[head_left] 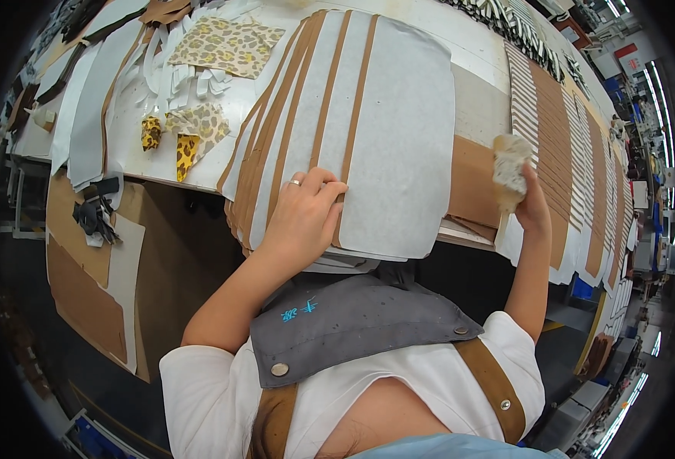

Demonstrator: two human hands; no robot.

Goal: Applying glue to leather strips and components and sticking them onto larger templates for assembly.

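Under left fingers point(331, 190), brown-edged grey sheets point(402, 138), overlapping

From the wearer's head, the wide fisheye looks steeply down and forward, with the grey apron point(360, 329) close beneath it in the lower middle. The stacked sheets point(402, 130) fill the centre at about arm's reach, and the worktable point(481, 47) runs away toward the top. Straight edges bow toward the dark rim, where the right side takes in the distant workshop and its light tubes point(661, 105).
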